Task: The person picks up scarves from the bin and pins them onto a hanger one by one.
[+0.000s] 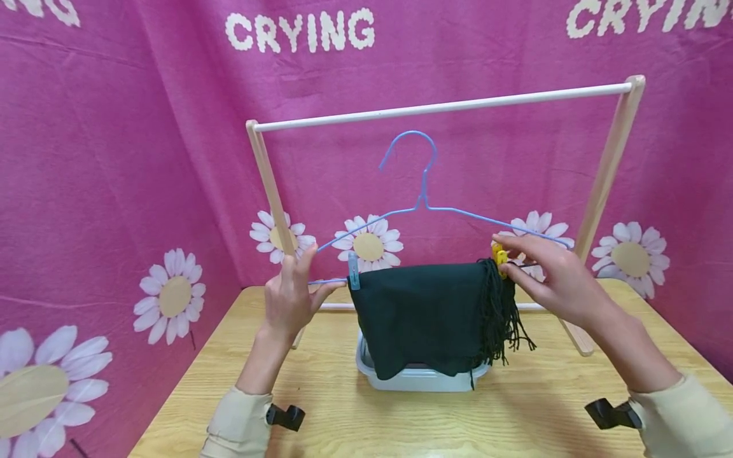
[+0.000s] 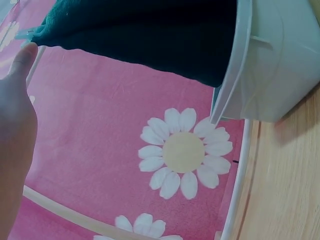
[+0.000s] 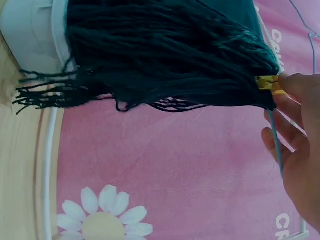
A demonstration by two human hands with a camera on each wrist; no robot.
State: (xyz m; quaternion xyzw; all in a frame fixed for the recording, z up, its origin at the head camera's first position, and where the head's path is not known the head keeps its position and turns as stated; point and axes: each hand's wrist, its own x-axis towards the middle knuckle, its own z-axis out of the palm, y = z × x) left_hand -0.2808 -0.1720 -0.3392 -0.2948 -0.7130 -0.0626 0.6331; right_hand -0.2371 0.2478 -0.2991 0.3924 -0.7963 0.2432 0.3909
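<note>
A blue wire hanger (image 1: 424,191) is held upright, hook at the top. Over its bottom bar hangs a dark scarf (image 1: 420,318), with fringe (image 3: 150,60) at its right end. My left hand (image 1: 288,300) grips the hanger's left corner, its thumb (image 2: 24,57) close to a light blue clothespin (image 1: 354,270) that clips the scarf's left top corner. At the fringed end, my right hand (image 1: 564,280) pinches a yellow clothespin (image 1: 502,261) between thumb and forefinger. Its other fingers lie by the bar in the right wrist view.
Behind the hanger stands a wooden rack with a white top rail (image 1: 446,108). A whitish plastic bin (image 1: 426,381) sits on the wooden table (image 1: 458,426) under the scarf, partly covered by it. A pink cloth backdrop (image 1: 200,127) with daisies surrounds the table.
</note>
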